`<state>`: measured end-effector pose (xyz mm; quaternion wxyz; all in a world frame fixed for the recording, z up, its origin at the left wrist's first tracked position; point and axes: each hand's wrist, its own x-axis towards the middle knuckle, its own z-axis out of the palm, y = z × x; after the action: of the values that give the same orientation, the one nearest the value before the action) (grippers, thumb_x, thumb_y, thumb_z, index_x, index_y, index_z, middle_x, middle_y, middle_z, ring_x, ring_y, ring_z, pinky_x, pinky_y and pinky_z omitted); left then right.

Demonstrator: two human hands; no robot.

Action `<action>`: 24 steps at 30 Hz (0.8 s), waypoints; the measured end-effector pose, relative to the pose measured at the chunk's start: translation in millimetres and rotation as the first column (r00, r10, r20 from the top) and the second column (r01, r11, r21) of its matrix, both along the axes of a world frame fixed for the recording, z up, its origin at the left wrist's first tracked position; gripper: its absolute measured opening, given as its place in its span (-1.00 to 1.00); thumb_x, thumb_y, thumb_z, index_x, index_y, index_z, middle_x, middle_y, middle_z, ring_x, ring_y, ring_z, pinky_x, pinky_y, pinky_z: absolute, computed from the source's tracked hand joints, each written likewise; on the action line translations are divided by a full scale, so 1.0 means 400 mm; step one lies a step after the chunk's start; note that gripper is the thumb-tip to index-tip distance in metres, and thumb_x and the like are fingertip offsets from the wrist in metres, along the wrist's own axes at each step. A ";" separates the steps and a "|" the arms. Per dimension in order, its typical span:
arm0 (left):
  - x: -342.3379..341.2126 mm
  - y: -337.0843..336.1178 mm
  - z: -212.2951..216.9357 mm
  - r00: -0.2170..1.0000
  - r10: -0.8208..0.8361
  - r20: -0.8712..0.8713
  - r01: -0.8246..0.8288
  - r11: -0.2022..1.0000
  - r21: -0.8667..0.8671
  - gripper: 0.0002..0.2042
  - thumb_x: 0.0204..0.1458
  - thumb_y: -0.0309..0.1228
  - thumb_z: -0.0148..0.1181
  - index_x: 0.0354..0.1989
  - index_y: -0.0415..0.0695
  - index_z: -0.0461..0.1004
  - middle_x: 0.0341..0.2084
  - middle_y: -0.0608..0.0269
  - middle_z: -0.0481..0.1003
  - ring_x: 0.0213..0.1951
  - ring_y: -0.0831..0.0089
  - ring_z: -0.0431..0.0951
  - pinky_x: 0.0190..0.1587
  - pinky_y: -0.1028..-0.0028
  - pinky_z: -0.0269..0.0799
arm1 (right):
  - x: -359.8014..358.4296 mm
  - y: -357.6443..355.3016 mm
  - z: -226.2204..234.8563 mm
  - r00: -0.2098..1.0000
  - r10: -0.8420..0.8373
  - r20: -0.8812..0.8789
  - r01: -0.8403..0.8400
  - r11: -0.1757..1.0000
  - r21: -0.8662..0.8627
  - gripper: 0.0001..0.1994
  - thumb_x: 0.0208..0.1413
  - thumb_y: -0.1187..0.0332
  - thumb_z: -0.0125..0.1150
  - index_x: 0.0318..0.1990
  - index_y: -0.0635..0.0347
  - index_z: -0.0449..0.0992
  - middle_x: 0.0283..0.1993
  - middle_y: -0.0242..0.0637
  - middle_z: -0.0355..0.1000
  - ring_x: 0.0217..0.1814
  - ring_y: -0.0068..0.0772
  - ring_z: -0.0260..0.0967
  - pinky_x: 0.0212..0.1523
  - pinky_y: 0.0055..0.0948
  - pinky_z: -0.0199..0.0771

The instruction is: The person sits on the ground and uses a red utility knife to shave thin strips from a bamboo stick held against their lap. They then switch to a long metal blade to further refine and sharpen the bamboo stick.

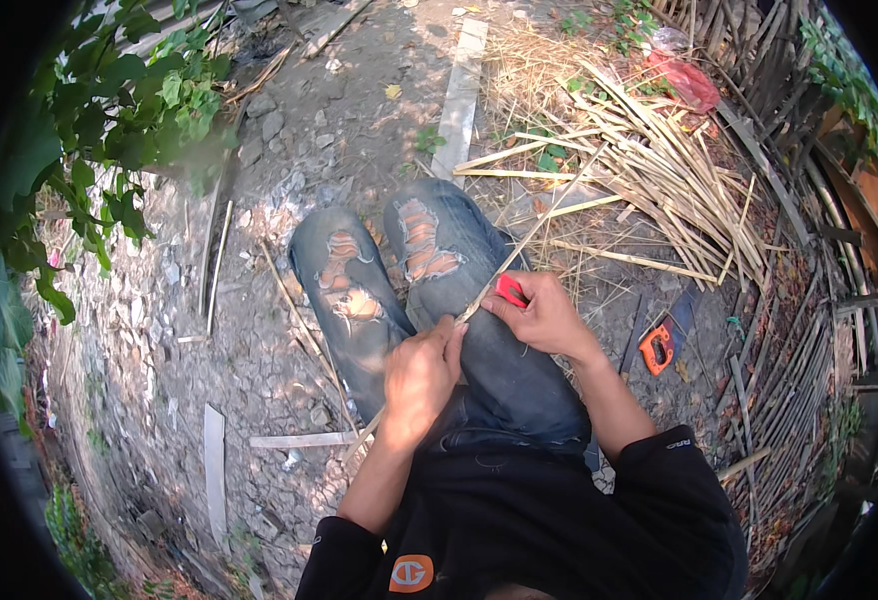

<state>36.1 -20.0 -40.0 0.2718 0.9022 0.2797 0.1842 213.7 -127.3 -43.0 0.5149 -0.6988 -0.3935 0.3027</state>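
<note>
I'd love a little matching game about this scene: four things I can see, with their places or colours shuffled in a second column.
Things:
1. Small red object
2. Saw
3. Long thin stick
4. Pile of sticks

Places or colours:
A. Slanting over the jeans, in the left grip
B. Heaped toward the upper right
C. In the right grip
D. Orange at the handle

Pairs: 1-C, 2-D, 3-A, 4-B

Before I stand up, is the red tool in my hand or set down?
In hand: your right hand is curled around the red tool.
</note>
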 end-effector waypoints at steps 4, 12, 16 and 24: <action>0.007 0.023 -0.023 0.997 0.043 0.063 -0.034 0.991 -0.133 -0.78 0.29 -0.31 0.25 -0.29 -0.24 0.61 -0.56 -0.15 0.56 -0.45 -0.16 0.61 -0.43 0.08 0.48 | -0.001 -0.035 0.002 0.955 0.277 -0.103 -0.259 0.953 0.158 -0.86 0.15 0.45 0.48 -0.35 0.30 0.63 -0.58 -0.54 0.34 -0.50 -0.73 0.16 -0.48 -0.50 0.18; -0.006 0.050 0.001 0.996 0.033 -0.086 -0.057 0.950 -0.306 -0.68 0.36 -0.30 0.15 -0.33 -0.32 0.63 -0.69 -0.07 0.46 -0.63 0.17 0.54 -0.46 0.26 0.39 | 0.078 -0.056 0.043 0.820 -0.418 0.390 0.484 0.871 -0.086 -0.65 0.35 0.11 0.27 -0.25 0.29 0.60 -0.50 -0.13 0.55 -0.43 -0.07 0.60 -0.34 -0.08 0.50; 0.007 0.049 -0.006 1.000 -0.002 -0.022 -0.005 0.949 -0.316 -0.67 0.36 -0.29 0.16 -0.38 -0.29 0.58 -0.56 -0.18 0.57 -0.43 -0.18 0.63 -0.35 0.10 0.50 | 0.030 -0.025 -0.020 0.874 -0.239 0.424 0.316 0.941 -0.122 -0.54 0.40 -0.01 0.15 -0.34 0.26 0.56 -0.53 0.09 0.48 -0.42 0.26 0.51 -0.36 0.05 0.45; 0.023 0.048 0.008 1.000 -0.003 -0.025 -0.006 0.932 -0.363 -0.68 0.36 -0.33 0.14 -0.39 -0.31 0.58 -0.57 -0.19 0.56 -0.46 -0.15 0.64 -0.36 0.13 0.51 | 0.031 0.034 -0.051 0.851 -0.267 0.452 0.339 0.937 -0.084 -0.51 0.41 0.00 0.14 -0.38 0.29 0.54 -0.53 0.15 0.47 -0.43 0.31 0.48 -0.38 0.07 0.43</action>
<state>45.4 -0.7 -36.9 0.4300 0.8386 0.3130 0.1180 226.2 -113.8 -63.5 0.3976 -0.8410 -0.3569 0.0850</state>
